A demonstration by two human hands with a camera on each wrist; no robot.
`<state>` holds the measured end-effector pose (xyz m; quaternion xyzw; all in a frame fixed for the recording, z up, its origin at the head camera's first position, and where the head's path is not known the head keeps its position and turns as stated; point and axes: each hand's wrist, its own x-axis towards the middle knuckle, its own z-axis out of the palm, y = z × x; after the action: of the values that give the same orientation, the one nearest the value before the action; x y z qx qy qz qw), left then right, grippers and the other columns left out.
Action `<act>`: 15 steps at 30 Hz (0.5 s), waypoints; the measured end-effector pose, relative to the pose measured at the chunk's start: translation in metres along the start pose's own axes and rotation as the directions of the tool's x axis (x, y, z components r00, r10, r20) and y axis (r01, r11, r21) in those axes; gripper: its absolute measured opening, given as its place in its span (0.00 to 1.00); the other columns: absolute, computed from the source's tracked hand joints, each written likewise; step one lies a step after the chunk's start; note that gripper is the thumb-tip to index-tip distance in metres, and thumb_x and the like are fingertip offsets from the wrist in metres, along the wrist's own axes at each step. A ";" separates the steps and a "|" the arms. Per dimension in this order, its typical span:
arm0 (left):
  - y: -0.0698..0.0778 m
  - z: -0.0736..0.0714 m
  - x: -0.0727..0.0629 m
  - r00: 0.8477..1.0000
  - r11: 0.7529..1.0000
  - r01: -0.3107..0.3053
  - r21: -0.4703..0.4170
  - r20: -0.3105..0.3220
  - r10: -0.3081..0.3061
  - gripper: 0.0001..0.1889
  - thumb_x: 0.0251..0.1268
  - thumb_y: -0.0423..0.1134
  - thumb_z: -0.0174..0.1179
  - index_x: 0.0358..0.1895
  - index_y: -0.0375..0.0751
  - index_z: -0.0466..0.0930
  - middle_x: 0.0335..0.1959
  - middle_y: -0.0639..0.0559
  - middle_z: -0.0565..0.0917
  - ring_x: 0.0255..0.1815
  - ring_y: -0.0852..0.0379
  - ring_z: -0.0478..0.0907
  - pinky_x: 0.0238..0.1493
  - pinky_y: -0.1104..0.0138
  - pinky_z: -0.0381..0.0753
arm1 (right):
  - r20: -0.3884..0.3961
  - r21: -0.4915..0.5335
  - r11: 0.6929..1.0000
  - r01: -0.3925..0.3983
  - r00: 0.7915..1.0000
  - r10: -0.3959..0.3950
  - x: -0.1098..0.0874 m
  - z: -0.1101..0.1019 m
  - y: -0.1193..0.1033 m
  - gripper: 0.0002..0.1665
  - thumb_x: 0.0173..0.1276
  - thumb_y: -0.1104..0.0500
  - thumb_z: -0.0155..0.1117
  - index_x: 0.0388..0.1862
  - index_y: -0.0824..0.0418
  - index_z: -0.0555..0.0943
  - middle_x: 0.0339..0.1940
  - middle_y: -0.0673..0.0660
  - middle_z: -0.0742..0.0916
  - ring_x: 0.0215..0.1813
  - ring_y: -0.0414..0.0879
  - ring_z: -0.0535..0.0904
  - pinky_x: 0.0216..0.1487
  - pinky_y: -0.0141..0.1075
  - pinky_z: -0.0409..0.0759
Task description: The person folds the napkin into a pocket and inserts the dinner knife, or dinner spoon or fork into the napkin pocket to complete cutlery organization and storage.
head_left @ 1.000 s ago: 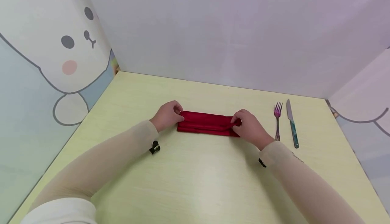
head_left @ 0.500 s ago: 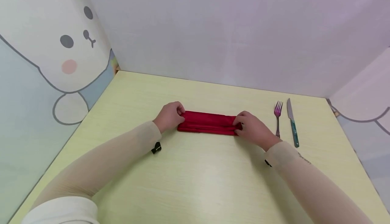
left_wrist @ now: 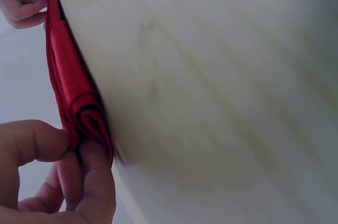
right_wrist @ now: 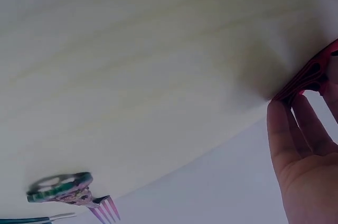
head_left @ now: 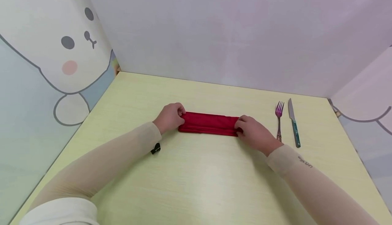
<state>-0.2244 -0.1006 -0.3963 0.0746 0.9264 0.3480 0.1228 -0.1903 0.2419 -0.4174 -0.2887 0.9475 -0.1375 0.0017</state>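
Observation:
A red cloth napkin (head_left: pixel 209 123), folded into a long flat strip, lies crosswise on the table. At its left end my left hand (head_left: pixel 169 117) pinches the fabric between thumb and fingers. The left wrist view shows the folded layers of the napkin (left_wrist: pixel 76 78) curling at that end, with the left hand's fingers (left_wrist: pixel 97 176) tucked against them. My right hand (head_left: pixel 255 134) grips the opposite end, its fingertips over the corner. In the right wrist view the layered edge of the napkin (right_wrist: pixel 306 78) shows between the right hand's fingers and thumb.
A fork (head_left: pixel 279 116) lies to the right of the napkin, its lower handle hidden behind my right hand. Beside it is a knife (head_left: pixel 294 124) with a green handle. A pale wall (head_left: pixel 226 41) rises along the far edge of the pale yellow table (head_left: pixel 196 177).
My right hand has shifted slightly right and toward me. The raised fold at the napkin's right end now lies flatter. My left hand stays nearly in place.

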 end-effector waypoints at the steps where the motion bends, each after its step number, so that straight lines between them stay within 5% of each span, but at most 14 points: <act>1: 0.000 0.000 0.000 1.000 1.000 -0.001 0.002 0.001 0.001 0.11 0.62 0.27 0.64 0.47 0.40 0.79 0.40 0.46 0.77 0.42 0.49 0.73 0.41 0.62 0.76 | -0.001 -0.003 1.000 0.003 1.000 -0.003 0.000 0.000 0.000 0.07 0.67 0.68 0.71 0.39 0.57 0.85 0.45 0.57 0.82 0.46 0.52 0.79 0.52 0.46 0.83; 7: 0.001 -0.001 0.001 1.000 0.999 -0.008 0.037 0.022 0.007 0.09 0.62 0.29 0.64 0.44 0.40 0.79 0.42 0.46 0.77 0.44 0.49 0.73 0.41 0.62 0.78 | 0.012 -0.070 0.998 0.006 1.000 -0.006 0.001 -0.004 -0.005 0.04 0.68 0.61 0.73 0.37 0.57 0.84 0.43 0.56 0.81 0.47 0.53 0.77 0.52 0.46 0.81; 10: 0.002 -0.001 0.003 1.000 0.998 -0.011 0.068 0.025 0.010 0.09 0.62 0.29 0.65 0.44 0.40 0.80 0.44 0.46 0.77 0.46 0.48 0.73 0.42 0.61 0.79 | -0.019 -0.108 0.994 0.007 1.000 -0.010 0.010 -0.005 -0.012 0.10 0.70 0.53 0.73 0.36 0.57 0.83 0.44 0.57 0.82 0.50 0.54 0.76 0.56 0.48 0.78; 12: 0.003 0.000 0.004 1.000 0.996 -0.015 0.091 0.028 0.013 0.09 0.63 0.30 0.65 0.45 0.38 0.80 0.46 0.45 0.77 0.48 0.48 0.73 0.45 0.60 0.80 | -0.020 -0.106 0.994 0.025 0.999 -0.027 0.018 -0.003 -0.018 0.17 0.71 0.46 0.71 0.43 0.59 0.83 0.52 0.59 0.81 0.56 0.56 0.75 0.62 0.50 0.76; 15: 0.006 0.001 0.004 0.999 0.994 -0.015 0.111 0.036 0.011 0.11 0.63 0.29 0.64 0.48 0.36 0.80 0.50 0.44 0.76 0.51 0.48 0.73 0.50 0.59 0.80 | 0.051 -0.081 0.994 0.077 0.996 -0.073 0.028 0.003 -0.026 0.36 0.72 0.36 0.65 0.67 0.60 0.77 0.70 0.62 0.73 0.73 0.59 0.66 0.73 0.54 0.66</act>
<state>-0.2277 -0.0952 -0.3936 0.0935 0.9416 0.2952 0.1324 -0.1991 0.2052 -0.4115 -0.3270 0.9406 -0.0913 0.0072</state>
